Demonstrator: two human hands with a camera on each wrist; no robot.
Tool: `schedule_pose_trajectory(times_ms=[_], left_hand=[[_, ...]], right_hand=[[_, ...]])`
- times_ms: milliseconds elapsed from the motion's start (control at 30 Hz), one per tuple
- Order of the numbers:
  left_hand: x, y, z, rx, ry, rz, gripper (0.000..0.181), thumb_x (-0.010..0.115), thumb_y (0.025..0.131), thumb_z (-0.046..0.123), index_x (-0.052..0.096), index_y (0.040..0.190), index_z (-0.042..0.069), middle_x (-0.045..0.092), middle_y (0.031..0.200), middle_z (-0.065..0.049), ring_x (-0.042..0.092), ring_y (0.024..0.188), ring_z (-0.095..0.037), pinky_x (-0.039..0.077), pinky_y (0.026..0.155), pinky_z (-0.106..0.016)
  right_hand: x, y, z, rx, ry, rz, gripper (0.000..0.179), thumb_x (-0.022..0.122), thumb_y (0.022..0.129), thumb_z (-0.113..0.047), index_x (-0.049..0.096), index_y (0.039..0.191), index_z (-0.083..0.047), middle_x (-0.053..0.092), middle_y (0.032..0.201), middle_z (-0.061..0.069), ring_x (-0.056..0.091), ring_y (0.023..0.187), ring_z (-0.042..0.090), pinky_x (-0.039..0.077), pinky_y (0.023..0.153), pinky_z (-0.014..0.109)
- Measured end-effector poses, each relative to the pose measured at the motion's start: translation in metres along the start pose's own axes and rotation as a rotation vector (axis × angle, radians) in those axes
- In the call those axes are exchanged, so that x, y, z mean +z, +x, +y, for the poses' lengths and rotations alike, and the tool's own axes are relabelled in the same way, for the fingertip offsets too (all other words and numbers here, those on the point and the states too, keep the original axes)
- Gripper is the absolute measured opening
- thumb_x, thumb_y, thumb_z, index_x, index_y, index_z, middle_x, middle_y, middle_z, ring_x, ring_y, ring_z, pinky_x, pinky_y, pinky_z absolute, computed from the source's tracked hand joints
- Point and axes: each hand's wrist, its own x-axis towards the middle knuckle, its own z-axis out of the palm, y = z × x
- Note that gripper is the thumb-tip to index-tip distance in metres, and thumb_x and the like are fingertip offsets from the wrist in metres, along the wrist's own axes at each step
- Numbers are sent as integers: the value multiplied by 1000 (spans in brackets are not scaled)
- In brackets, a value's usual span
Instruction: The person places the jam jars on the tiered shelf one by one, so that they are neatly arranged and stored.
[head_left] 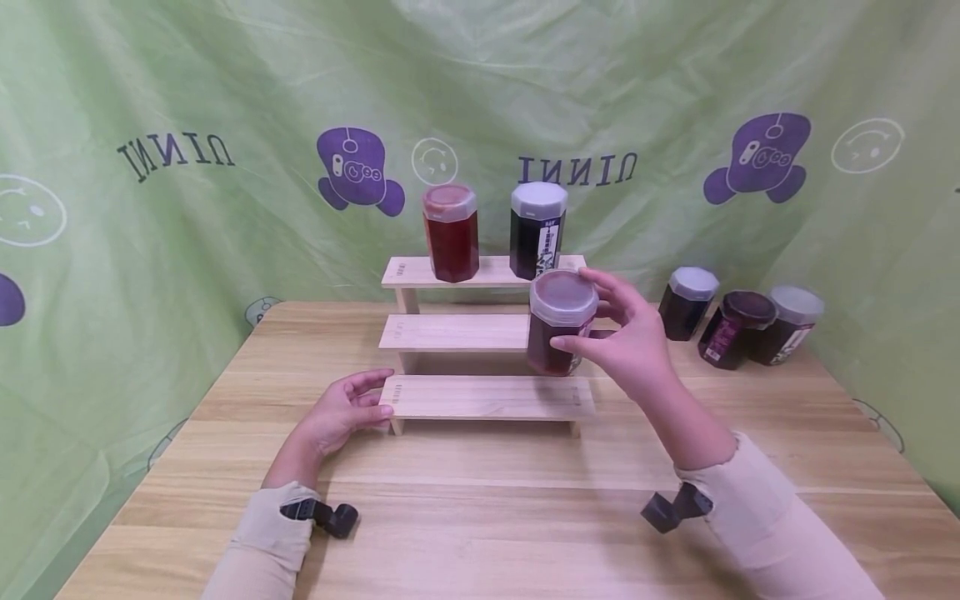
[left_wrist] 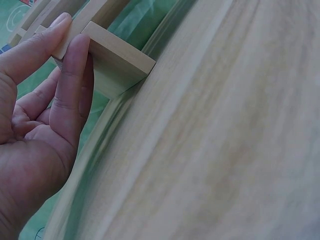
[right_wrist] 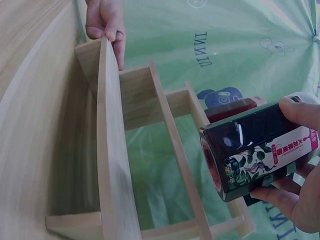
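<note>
A three-step wooden display rack (head_left: 487,398) stands on the table. My left hand (head_left: 341,414) pinches the left end of its lowest step between thumb and fingers; the left wrist view shows the fingertips on the board's corner. In my right hand (head_left: 633,342) I grip a dark jar (head_left: 558,321) with a frosted lid, held up near the right end of the middle step. Its label (right_wrist: 280,159), with a plant drawing, shows in the right wrist view. On the top step stand a red jar (head_left: 452,242) at left-centre and a dark jar (head_left: 537,229) farther right.
At the table's back right stand a dark jar with a pale lid (head_left: 688,304), a dark-lidded jar (head_left: 735,329) and another pale-lidded jar (head_left: 787,325). A green printed curtain (head_left: 247,83) hangs behind the wooden table (head_left: 480,517).
</note>
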Motion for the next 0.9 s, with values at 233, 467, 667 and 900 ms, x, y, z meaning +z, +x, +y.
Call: schedule_pose_trajectory(times_ms=[233, 467, 667, 900], left_hand=[[0, 0, 0, -3, 3, 5, 75, 70, 80, -12, 31, 145, -11, 50, 131, -21, 66, 99, -20, 61, 79, -36], [0, 0, 1, -6, -1, 3, 75, 69, 81, -12, 30, 145, -11, 49, 132, -21, 66, 99, -20, 61, 79, -36], [1, -1, 2, -8, -3, 3, 75, 69, 80, -12, 30, 145, -12, 47, 133, -24, 66, 99, -20, 61, 78, -35], [1, -1, 2, -11, -12, -1, 76, 67, 80, -15, 28, 145, -12, 47, 132, -24, 66, 98, -20, 61, 79, -37]], right_hand=[[13, 5, 1, -16, 30, -39, 84, 92, 62, -5, 57, 137, -21, 61, 124, 9, 61, 100, 24, 59, 77, 26], [27, 10, -2, 1, 48, -77, 85, 93, 61, -6, 57, 136, -23, 61, 123, 7, 61, 102, 24, 60, 80, 31], [38, 14, -4, -13, 43, -94, 85, 94, 60, -8, 58, 135, -25, 62, 123, 6, 62, 103, 24, 60, 80, 34], [50, 19, -6, -45, 23, -108, 84, 94, 60, -10, 58, 134, -25, 63, 121, 5, 62, 102, 24, 60, 79, 37]])
